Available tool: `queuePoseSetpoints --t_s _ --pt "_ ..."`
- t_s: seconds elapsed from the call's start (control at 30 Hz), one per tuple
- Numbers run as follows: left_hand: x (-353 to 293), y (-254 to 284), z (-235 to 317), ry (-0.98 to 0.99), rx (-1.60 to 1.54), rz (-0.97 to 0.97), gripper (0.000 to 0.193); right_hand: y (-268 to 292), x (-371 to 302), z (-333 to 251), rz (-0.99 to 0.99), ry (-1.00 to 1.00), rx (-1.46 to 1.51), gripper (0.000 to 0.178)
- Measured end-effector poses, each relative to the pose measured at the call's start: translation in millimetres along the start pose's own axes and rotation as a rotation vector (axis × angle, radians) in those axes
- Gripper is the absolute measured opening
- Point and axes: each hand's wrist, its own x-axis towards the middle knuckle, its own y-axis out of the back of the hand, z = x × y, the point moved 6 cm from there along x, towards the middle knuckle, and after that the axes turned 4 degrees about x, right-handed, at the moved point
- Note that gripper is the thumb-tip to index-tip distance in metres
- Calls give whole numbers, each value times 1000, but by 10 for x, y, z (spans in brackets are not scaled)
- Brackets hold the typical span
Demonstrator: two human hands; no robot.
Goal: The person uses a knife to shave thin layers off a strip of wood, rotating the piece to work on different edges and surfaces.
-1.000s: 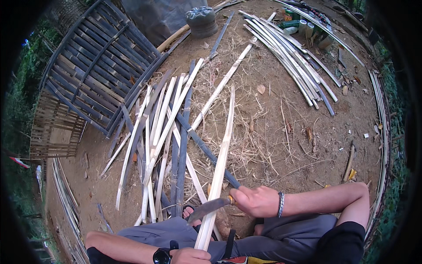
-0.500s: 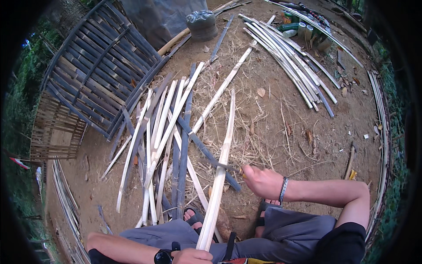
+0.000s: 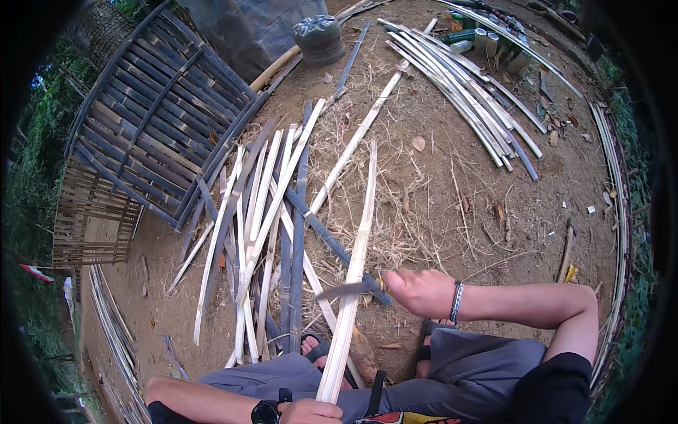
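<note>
Closing around the near end of a pale wooden strip (image 3: 357, 268) in the head view, the left hand (image 3: 311, 410) sits low over the person's lap, knuckles up, a dark watch (image 3: 265, 412) on its wrist. The right hand (image 3: 417, 292) is curled into a fist about the handle of a knife (image 3: 337, 290), most of which the fingers hide. The two hands are apart. The blade lies across the strip, well ahead of the left hand; whether its edge touches the wood, I cannot tell. The strip slants away from the lap, its narrow tip over shavings (image 3: 402, 222) in the middle of the dirt ground (image 3: 537, 233). Toward the ground's left edge lies a heap of loose strips (image 3: 281, 189); at its far right corner, a sheaf of pale strips (image 3: 470, 93).
</note>
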Motion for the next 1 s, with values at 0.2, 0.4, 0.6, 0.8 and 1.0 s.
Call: queuePoseSetpoints --t_s 0.2,0.4,0.6,0.8,1.0 --pt "17 67 38 -6 71 18 14 119 -74 -378 -7 83 104 19" --pt "91 35 109 -13 69 -13 14 48 67 -18 26 -28 92 21" --pt "93 79 83 -11 78 34 15 113 23 -186 -21 67 51 23" --pt "55 104 24 -35 72 78 17 101 -32 -156 -29 4 93 21" --pt "61 35 -23 -31 25 21 17 -14 73 281 47 -46 19 19"
